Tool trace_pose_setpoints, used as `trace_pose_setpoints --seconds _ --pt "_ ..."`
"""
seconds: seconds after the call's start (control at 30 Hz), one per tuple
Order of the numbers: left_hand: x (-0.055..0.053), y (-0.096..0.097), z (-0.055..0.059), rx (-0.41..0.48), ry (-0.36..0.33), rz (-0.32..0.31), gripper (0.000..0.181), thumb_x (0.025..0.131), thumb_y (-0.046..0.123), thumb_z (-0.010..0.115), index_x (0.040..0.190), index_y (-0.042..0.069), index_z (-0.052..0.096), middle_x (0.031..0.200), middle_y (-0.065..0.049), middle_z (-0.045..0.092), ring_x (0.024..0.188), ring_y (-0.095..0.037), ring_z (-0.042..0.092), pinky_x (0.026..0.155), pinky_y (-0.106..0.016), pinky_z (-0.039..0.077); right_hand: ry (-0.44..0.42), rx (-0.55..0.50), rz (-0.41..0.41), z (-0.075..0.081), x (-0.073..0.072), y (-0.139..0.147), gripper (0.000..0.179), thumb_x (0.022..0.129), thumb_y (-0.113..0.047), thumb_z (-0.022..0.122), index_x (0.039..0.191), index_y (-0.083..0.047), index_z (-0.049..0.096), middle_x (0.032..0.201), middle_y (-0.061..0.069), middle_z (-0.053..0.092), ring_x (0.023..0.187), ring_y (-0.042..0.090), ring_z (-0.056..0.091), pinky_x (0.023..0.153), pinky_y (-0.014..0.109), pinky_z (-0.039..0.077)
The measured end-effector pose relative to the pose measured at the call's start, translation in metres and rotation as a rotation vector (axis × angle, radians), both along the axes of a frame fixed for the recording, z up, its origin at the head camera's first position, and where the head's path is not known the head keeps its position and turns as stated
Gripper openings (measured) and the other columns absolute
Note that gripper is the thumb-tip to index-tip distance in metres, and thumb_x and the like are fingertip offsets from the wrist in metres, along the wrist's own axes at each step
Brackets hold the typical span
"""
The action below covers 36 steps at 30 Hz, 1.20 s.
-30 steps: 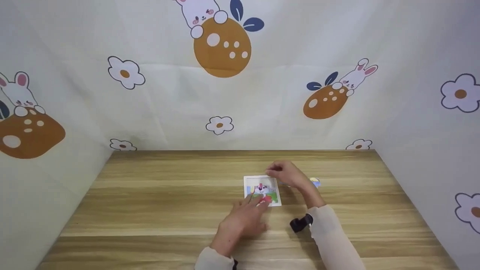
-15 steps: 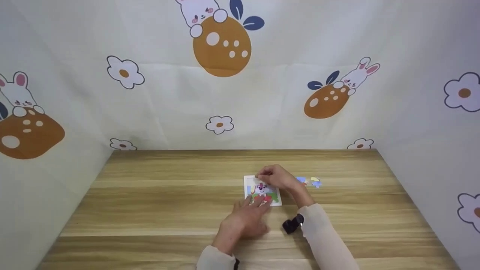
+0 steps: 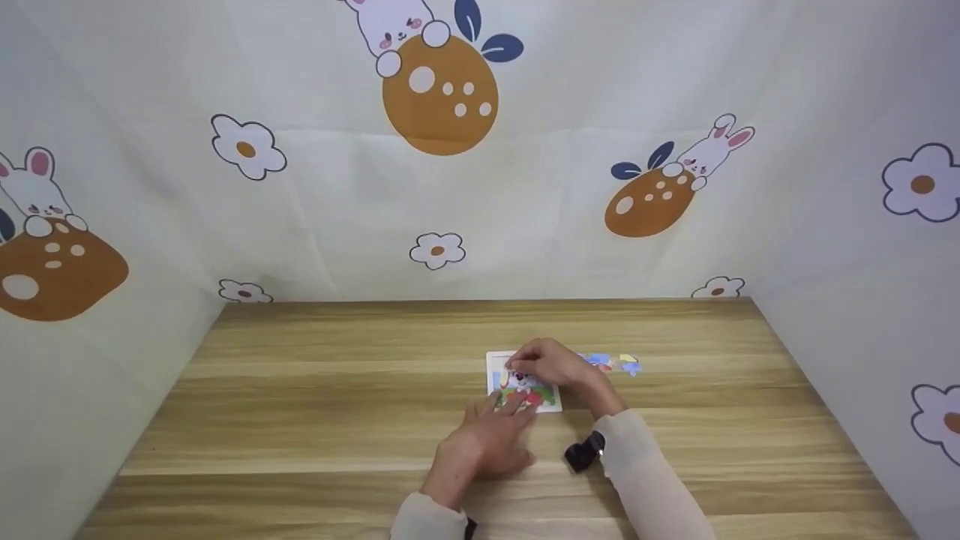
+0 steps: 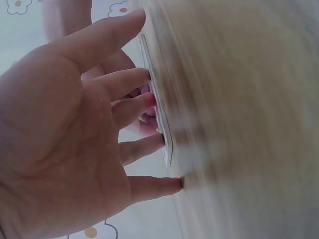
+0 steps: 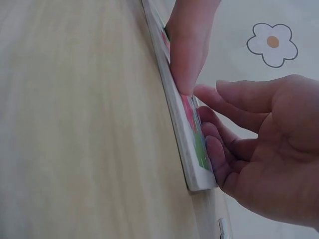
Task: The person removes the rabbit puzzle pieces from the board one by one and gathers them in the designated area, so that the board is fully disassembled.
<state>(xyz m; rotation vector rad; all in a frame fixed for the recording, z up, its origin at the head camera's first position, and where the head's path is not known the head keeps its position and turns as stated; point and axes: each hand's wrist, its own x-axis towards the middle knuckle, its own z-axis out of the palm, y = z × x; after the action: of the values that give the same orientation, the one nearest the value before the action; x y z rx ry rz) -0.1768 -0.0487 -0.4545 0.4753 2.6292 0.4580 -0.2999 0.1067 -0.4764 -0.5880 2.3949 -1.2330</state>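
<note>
A small jigsaw puzzle in a white frame (image 3: 490, 371), with a cartoon animal over green and red, lies flat on the table. My left hand (image 3: 484, 442) rests at its near edge; in the left wrist view several straight fingertips (image 4: 142, 146) touch the frame and the little finger touches the tabletop. Above the upper half of the puzzle is my right hand (image 3: 555, 364), thumb and index pinching a puzzle piece that the fingers almost wholly hide. The right wrist view shows its other fingers (image 5: 217, 149) curled close over the picture.
Loose puzzle pieces, blue-and-red ones (image 3: 600, 361) and a yellow-and-blue one (image 3: 631, 365), lie to the right of the frame. A patterned cloth (image 3: 330, 225) rises behind the wood-grain table (image 3: 300, 420) and along both sides.
My right hand has moved left and slightly nearer, from the frame's upper right corner to over its upper middle, uncovering loose pieces on the right. The left hand stays almost still.
</note>
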Motion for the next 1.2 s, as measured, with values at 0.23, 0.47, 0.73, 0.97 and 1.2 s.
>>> trace_pose_setpoints --seconds 0.23,0.47,0.73,0.97,1.2 --pt "-0.0006 0.0004 -0.0005 -0.007 0.015 -0.004 0.071 0.093 0.039 0.065 0.156 0.025 0.036 0.168 0.001 0.025 0.156 -0.035 0.018 0.124 -0.061 0.019 0.013 -0.01 0.042 -0.0005 0.001 0.002 0.021 0.099 -0.014 0.061 0.102 -0.001 0.077 0.096 0.01 0.074 0.083 0.009 0.056 0.078 0.021 0.047" --pt "-0.0013 -0.0001 -0.0008 -0.004 0.006 -0.004 0.07 0.094 0.04 0.063 0.157 0.025 0.036 0.168 0.001 0.024 0.156 -0.035 0.017 0.124 -0.062 0.018 0.009 -0.01 0.033 -0.0015 0.0006 0.0024 0.022 0.099 -0.015 0.06 0.102 -0.002 0.077 0.092 0.007 0.072 0.081 0.008 0.055 0.075 0.02 0.045" --pt "-0.0016 0.0009 -0.001 0.014 -0.007 0.015 0.067 0.094 0.039 0.063 0.155 0.024 0.039 0.168 0.0 0.025 0.156 -0.035 0.016 0.124 -0.063 0.017 -0.018 0.001 -0.027 0.0009 0.0031 0.0012 0.021 0.1 -0.018 0.06 0.103 -0.006 0.077 0.09 0.003 0.07 0.084 0.01 0.057 0.077 0.023 0.047" --pt "-0.0011 0.0014 -0.001 0.003 0.026 0.008 0.068 0.093 0.039 0.063 0.154 0.022 0.041 0.167 -0.001 0.028 0.155 -0.036 0.019 0.124 -0.06 0.019 -0.042 0.001 -0.06 0.0019 0.0032 0.002 0.019 0.098 -0.024 0.064 0.102 -0.01 0.077 0.095 0.001 0.07 0.089 0.012 0.058 0.081 0.024 0.047" --pt "-0.0021 0.0 -0.001 0.001 0.009 -0.008 0.068 0.094 0.041 0.062 0.155 0.024 0.038 0.168 0.0 0.025 0.156 -0.036 0.018 0.123 -0.063 0.019 0.029 -0.061 0.03 0.0014 0.0046 0.0013 0.012 0.093 -0.011 0.07 0.1 -0.003 0.075 0.097 0.01 0.072 0.085 0.01 0.059 0.079 0.021 0.05"
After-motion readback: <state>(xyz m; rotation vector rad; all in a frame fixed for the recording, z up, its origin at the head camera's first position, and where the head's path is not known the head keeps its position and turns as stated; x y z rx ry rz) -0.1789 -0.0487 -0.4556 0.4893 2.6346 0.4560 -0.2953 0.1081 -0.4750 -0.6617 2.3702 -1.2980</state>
